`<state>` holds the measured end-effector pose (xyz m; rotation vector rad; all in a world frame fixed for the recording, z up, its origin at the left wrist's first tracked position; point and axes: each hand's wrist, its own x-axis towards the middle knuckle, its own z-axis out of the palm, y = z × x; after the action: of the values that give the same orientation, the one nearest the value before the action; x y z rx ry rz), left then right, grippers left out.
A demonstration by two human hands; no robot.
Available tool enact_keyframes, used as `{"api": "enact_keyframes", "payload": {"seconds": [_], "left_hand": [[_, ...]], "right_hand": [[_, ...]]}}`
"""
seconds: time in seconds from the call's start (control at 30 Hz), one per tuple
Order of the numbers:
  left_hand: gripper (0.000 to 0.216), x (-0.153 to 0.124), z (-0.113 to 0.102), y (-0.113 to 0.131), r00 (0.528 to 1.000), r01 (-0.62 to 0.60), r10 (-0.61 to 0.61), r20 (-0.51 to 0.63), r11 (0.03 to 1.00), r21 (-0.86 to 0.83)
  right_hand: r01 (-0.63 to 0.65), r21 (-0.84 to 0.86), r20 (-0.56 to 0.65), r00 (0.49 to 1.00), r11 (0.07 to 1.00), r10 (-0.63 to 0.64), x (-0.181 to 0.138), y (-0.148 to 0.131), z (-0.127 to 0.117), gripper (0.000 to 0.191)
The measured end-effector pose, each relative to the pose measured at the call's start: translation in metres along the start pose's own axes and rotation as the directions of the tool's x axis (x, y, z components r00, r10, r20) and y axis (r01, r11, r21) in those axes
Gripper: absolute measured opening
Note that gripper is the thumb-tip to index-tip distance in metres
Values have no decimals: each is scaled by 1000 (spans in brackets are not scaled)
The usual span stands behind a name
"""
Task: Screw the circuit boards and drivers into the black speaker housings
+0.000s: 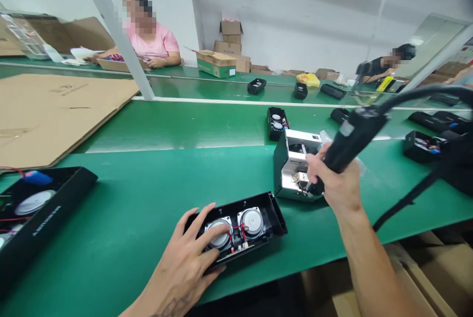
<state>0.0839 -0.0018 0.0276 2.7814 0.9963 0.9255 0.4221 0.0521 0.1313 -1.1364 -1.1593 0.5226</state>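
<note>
Now the left hand (188, 263) lies spread on the left end of the open speaker housing (258, 221), whose long axis runs left to right near the front edge of the green bench (148, 184). The right hand (334, 184), wrapped tight round a power screwdriver (354, 137), holds its tip in the metal box (295, 169) just beyond the housing's right end

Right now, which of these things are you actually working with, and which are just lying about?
In hand: open speaker housing under the left hand; power screwdriver in the right hand, tip at the silver box.
Lying about: flat cardboard; second open housing at far left; black units on the belt; cartons behind.
</note>
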Motion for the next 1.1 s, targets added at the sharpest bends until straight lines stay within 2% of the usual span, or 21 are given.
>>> {"api": "enact_keyframes", "payload": {"seconds": [0.07,0.13,0.27,0.4,0.6,0.9,1.1], "left_hand": [[36,0,-1,1,1000,3,-3,12,1000,13],[35,-1,-3,2,999,4,-5,34,1000,23],[30,-1,-5,4,998,3,-8,69,998,61],[30,0,-6,6,997,12,-17,78,997,70],[32,2,-8,7,997,14,-19,77,998,60],[28,1,-8,7,995,13,-21,93,996,87],[26,-2,-6,8,993,33,-40,107,998,61]], "right_hand": [[-102,20,104,990,995,99,-13,-12,-1,30],[-154,86,163,977,984,138,-31,-26,-1,29],[-117,313,156,985,942,70,-65,-52,5,44],[-80,462,168,986,883,2,-88,-59,25,39],[-109,438,261,965,892,-11,-102,-40,53,39],[-129,446,283,959,886,-3,-105,-34,54,35],[-182,373,252,964,910,90,-112,-33,55,30]]}}
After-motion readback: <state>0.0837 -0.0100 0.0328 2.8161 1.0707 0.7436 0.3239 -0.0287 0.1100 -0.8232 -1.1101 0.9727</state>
